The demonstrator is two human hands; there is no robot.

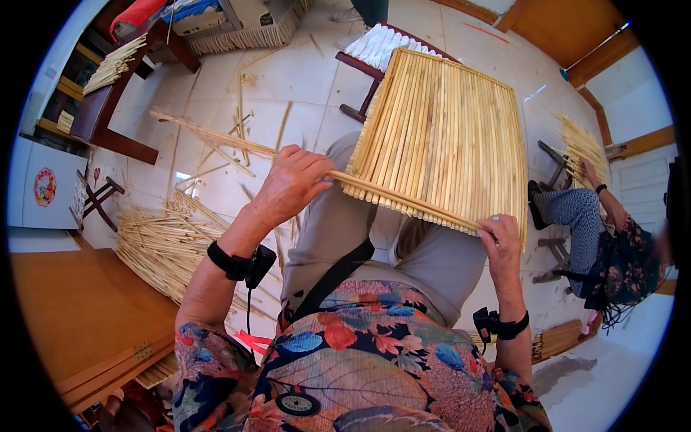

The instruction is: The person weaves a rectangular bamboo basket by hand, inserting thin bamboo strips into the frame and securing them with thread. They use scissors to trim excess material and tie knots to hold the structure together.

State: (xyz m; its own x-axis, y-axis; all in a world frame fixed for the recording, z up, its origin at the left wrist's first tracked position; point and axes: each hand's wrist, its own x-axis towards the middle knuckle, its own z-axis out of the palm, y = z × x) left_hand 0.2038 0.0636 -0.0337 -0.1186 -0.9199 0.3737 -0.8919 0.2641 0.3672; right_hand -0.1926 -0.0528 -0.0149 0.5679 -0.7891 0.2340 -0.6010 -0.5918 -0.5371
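Observation:
A flat panel of pale yellow plant stalks (439, 129), laid side by side, slants across my knees. Along its near edge runs one long stalk (403, 196). My left hand (294, 180) is closed around this stalk, left of the panel's corner. Beyond that fist, the stalk's thin, frayed end reaches out over the floor to the left. At the panel's near right corner, my right hand (502, 234) pinches the stalk's other end against the edge. How the stalks are joined cannot be made out.
A big heap of loose stalks (162, 241) covers the floor at left, with scattered pieces farther off. A wooden bench (119, 108) bears a stalk bundle. A stool with a white cushion (374, 49) stands behind the panel. At right another person (612, 216) handles stalks.

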